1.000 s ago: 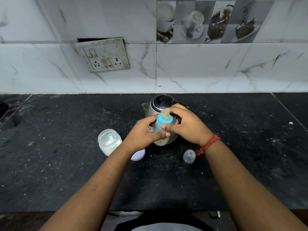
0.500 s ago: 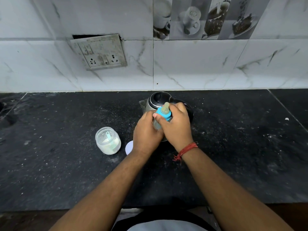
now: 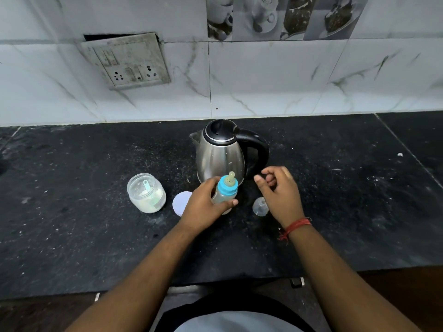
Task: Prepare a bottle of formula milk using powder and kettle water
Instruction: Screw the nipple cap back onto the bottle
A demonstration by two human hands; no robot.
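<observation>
Bench [image 3: 72, 236] carries the kettle [image 3: 220, 156] at the back, then the open powder jar [image 3: 146, 193] with its scoop in the white powder, while the left hand [image 3: 203, 209] wraps the teat-capped bottle [image 3: 225, 191] to steady it, and the right hand [image 3: 279, 191], fingers loosely curled and holding nothing, hovers beside the clear cap [image 3: 260, 206], likely next.

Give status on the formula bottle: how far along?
Done: blue teat collar is on the feeding bottle, pale liquid inside. In hand: left hand grips the bottle; right hand is empty beside it. Left: clear bottle cap and powder jar lid lie on the counter.
</observation>
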